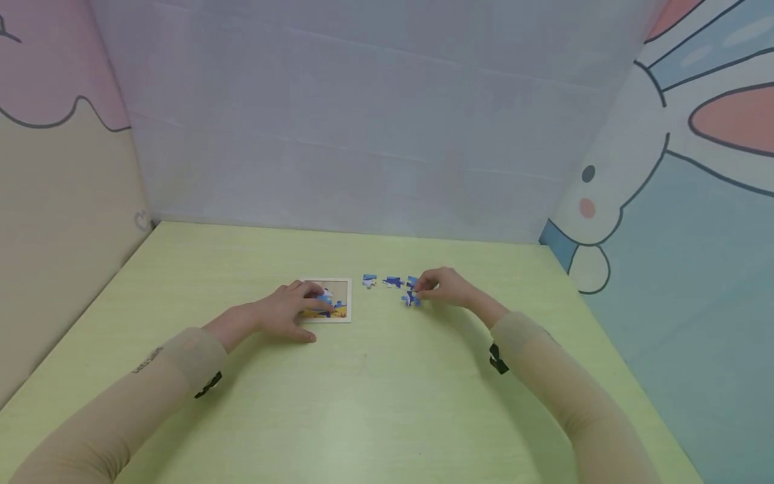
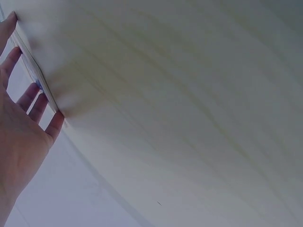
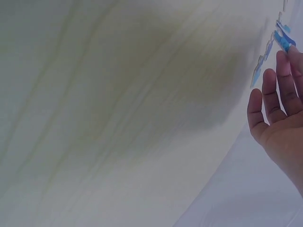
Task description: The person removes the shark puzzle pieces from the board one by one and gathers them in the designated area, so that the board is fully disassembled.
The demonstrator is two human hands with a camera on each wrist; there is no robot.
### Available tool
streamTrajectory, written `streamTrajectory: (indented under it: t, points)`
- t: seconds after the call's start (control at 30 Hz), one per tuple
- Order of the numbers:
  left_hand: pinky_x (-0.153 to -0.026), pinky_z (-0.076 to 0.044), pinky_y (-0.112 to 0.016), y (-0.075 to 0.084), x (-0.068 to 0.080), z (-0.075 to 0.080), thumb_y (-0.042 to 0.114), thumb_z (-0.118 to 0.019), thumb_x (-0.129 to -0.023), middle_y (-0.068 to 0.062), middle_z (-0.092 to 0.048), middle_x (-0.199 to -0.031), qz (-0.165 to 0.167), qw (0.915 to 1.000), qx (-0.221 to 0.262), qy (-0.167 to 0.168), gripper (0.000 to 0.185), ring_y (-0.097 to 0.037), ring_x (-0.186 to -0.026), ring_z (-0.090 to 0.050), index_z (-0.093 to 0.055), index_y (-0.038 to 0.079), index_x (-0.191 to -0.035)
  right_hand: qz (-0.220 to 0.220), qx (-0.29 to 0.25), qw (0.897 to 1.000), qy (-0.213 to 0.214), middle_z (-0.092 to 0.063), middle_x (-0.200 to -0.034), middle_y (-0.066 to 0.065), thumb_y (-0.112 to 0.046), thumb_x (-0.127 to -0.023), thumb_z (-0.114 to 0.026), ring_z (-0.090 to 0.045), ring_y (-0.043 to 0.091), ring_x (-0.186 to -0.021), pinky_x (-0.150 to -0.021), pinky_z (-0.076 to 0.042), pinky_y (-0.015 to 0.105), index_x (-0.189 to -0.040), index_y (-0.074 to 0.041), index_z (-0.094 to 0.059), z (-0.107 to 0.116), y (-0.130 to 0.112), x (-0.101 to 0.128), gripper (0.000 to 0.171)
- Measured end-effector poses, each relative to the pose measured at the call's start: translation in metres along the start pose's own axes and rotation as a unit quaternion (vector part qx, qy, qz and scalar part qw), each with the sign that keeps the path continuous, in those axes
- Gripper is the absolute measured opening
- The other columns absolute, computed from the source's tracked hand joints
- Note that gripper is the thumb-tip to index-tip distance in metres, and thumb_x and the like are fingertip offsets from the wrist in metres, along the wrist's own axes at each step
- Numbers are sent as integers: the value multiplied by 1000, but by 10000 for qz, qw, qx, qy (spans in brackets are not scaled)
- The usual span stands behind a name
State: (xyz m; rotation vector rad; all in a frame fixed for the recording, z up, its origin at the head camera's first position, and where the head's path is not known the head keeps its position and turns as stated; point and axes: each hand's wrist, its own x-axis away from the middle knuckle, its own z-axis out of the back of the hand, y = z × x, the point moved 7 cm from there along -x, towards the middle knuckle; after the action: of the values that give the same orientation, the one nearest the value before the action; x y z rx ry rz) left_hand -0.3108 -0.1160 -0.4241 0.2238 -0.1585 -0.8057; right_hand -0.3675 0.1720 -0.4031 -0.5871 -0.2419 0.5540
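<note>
Two bare hands, left hand (image 1: 284, 312) and right hand (image 1: 447, 287), each emerging from a long, close-fitting beige sleeve (image 1: 175, 366) ending at the wrist, a small black strap (image 1: 497, 359) at the cuffs, faint dark lettering on the left sleeve.

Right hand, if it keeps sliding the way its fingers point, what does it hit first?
The right hand points left along the table. It would likely meet the loose blue puzzle pieces at its fingertips first, then the puzzle tray under the left hand.
</note>
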Motion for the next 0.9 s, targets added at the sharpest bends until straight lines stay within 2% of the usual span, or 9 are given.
streamTrajectory:
  t: [0.3,0.63,0.9]
  points:
    - [-94,-34,-57,1,1,2,51,-70,-79,-12,-38,-139,18,10000,81,-36,61,-33,-124,-36,-52,32,-134,-439,-257,9987,8,-69,-93,-1,-17,-87,-68,-62,14,-87,-77,-51,28,-95,-11,-68,-8,23,-1,10]
    - [-96,-33,-57,2,0,3,46,-63,-86,-12,-37,-142,113,9998,124,-108,51,-35,-126,-34,-53,32,-133,-455,124,9989,-32,-69,-91,-1,-18,-87,-69,-59,11,-80,-74,-50,25,-94,-11,-69,-12,25,-5,10]
    - [-98,-30,-57,1,-2,3,41,-64,-87,-14,-37,-142,242,9990,346,-158,45,-35,-127,-34,-56,28,-130,-507,114,9986,-80,-68,-91,0,-16,-87,-69,-60,12,-82,-77,-51,27,-95,-11,-69,-14,26,-5,10]
